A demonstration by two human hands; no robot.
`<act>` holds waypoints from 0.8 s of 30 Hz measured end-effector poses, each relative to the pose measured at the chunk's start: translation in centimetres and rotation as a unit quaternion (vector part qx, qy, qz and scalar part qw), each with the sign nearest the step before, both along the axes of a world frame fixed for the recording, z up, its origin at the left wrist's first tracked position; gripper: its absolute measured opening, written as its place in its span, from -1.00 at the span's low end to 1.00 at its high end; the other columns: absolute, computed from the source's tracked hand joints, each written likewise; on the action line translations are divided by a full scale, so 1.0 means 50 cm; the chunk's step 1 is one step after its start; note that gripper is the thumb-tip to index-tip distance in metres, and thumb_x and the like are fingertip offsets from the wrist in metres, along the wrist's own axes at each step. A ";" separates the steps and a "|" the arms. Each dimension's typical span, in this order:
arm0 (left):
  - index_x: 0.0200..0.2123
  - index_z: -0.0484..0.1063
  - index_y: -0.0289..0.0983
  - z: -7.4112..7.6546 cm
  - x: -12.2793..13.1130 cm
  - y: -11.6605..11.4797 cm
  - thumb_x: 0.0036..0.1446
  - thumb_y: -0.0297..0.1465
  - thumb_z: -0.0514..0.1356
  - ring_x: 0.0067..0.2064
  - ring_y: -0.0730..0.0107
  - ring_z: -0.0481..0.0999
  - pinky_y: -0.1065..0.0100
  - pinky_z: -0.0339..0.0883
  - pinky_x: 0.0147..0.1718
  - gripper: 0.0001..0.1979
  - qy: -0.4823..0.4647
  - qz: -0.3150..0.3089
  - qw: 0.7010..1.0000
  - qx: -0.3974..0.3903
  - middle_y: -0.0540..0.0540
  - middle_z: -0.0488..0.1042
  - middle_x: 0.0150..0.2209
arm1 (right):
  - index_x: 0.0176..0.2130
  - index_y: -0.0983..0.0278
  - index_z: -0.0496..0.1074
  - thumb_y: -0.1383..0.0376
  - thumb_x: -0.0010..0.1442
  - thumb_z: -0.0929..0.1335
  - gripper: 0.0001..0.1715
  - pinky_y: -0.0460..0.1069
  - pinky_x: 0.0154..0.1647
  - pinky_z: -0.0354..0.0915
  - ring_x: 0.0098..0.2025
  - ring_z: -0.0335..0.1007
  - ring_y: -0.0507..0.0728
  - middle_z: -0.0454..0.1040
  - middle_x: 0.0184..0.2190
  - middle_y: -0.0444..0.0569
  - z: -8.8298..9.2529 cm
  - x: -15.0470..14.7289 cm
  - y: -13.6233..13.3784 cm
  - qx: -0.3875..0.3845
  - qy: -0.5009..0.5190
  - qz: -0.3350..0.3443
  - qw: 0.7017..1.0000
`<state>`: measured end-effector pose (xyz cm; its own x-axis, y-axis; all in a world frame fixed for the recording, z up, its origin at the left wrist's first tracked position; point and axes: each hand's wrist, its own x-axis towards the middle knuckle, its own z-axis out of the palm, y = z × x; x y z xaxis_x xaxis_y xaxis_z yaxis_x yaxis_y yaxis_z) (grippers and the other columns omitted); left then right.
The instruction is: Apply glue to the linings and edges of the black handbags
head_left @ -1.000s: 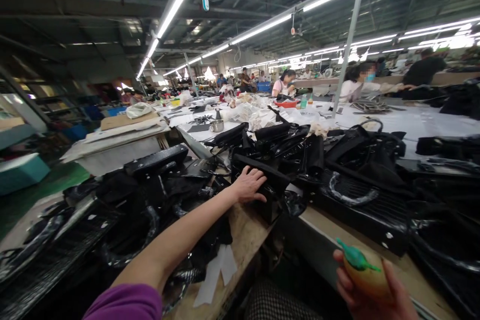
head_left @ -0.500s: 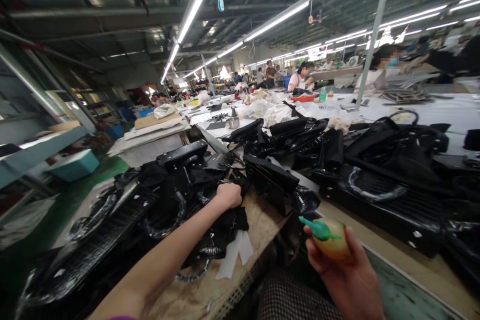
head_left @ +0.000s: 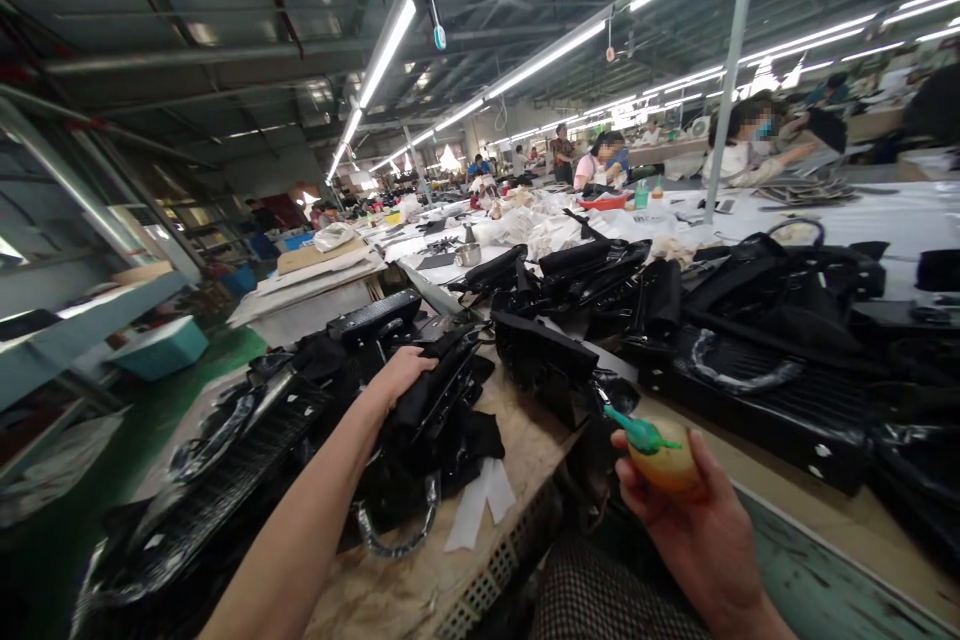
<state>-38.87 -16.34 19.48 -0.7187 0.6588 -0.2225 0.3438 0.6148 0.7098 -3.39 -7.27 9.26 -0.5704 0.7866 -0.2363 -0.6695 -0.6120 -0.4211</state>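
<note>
My left hand [head_left: 406, 372] is closed on the edge of a black bag [head_left: 442, 375] in the pile on the near worktable, its fingertips partly hidden by the bag. A wrapped handle [head_left: 401, 542] hangs at the lower end of that pile. In my right hand [head_left: 701, 530] is a yellowish squeeze bottle [head_left: 670, 468] with a green nozzle, tilted up and to the left. The nozzle tip lies close to a plastic-wrapped part of the black bag [head_left: 544, 350] standing to the right.
More black bags [head_left: 750, 410] are heaped at the right, and another [head_left: 225, 480] lies at the left. White paper strips [head_left: 480, 505] rest near the table's front edge. A metal cup [head_left: 468, 254] stands farther back. Several people sit or stand beyond the far table.
My left hand has moved left, and the black bag under it now stands more raised. My right hand still holds the bottle in nearly the same place. The view has shifted slightly.
</note>
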 end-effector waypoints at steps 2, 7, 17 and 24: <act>-0.23 0.52 -0.35 0.042 0.004 -0.026 0.07 -0.26 0.33 -0.42 0.26 0.60 0.31 0.49 -0.37 -0.72 -0.030 0.008 0.998 0.061 -0.06 0.59 -0.45 | -0.22 0.35 0.62 0.02 0.08 0.52 -0.54 0.02 -0.42 0.45 -0.39 0.49 0.21 0.61 -0.22 0.23 0.007 0.010 -0.002 0.007 -0.001 -0.005 1.000; -0.12 0.53 -0.35 0.150 0.060 -0.112 -0.10 -0.18 0.41 -0.38 0.19 0.62 0.27 0.50 -0.31 -0.50 -0.076 -0.014 0.985 0.155 -0.12 0.64 -0.38 | -0.18 0.35 0.62 0.02 0.11 0.49 -0.54 0.01 -0.47 0.42 -0.42 0.46 0.20 0.60 -0.19 0.26 0.025 0.036 -0.011 0.035 0.016 -0.007 0.999; -0.30 0.56 -0.32 0.161 0.302 -0.257 0.12 -0.21 0.29 -0.39 0.37 0.49 0.43 0.35 -0.35 -0.73 -0.095 -0.191 0.974 0.073 0.00 0.54 -0.40 | -0.10 0.26 0.60 -0.09 0.24 0.36 -0.47 0.15 -0.04 0.48 0.08 0.47 0.37 0.55 0.02 0.19 0.101 0.076 -0.058 0.029 0.047 -0.071 0.996; -0.18 0.54 -0.17 -0.091 0.444 -0.299 0.29 -0.30 0.15 -0.34 0.45 0.49 0.52 0.31 -0.40 -0.82 0.049 -0.470 0.880 -0.035 0.05 0.48 -0.38 | 0.15 0.15 0.46 -0.18 0.07 0.40 -0.22 0.25 -0.18 0.52 0.01 0.51 0.43 0.55 0.05 0.16 -0.051 0.142 -0.093 -0.077 0.002 0.050 0.996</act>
